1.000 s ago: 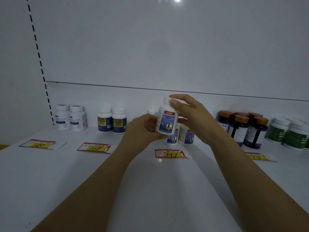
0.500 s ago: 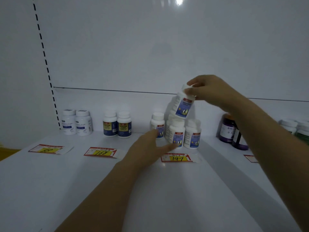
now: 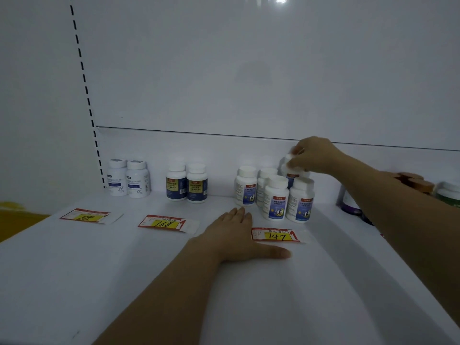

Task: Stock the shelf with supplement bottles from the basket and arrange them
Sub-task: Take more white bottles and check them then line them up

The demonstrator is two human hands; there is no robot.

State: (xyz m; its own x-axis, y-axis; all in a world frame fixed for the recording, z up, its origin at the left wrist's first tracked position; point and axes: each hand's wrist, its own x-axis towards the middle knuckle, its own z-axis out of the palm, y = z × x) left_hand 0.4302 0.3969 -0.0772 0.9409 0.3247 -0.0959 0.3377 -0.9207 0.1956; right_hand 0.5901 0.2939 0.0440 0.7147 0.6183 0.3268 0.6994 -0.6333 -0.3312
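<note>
White bottle cap point(image 3: 289, 161) between curled right fingers point(image 3: 300, 152), just behind front bottles point(image 3: 300, 200).

Handwritten "168" is read on the middle price tag point(image 3: 166, 223), "147" on the right price tag point(image 3: 276, 235). The left price tag point(image 3: 87, 216) figure is unclear. Print on the supplement bottles point(image 3: 276, 200) is not legible.

Right of the centre, the right hand point(image 3: 313, 155) grips a white bottle point(image 3: 288, 161) by its cap, just behind a group of four similar bottles point(image 3: 276, 197) that stand upright on the white shelf point(image 3: 124, 270). In the lower middle, the left hand point(image 3: 239, 235) lies flat on the shelf with straight fingers, touching the price tag marked 147 point(image 3: 276, 235). At the left stand two pairs of bottles point(image 3: 186, 183).
</note>
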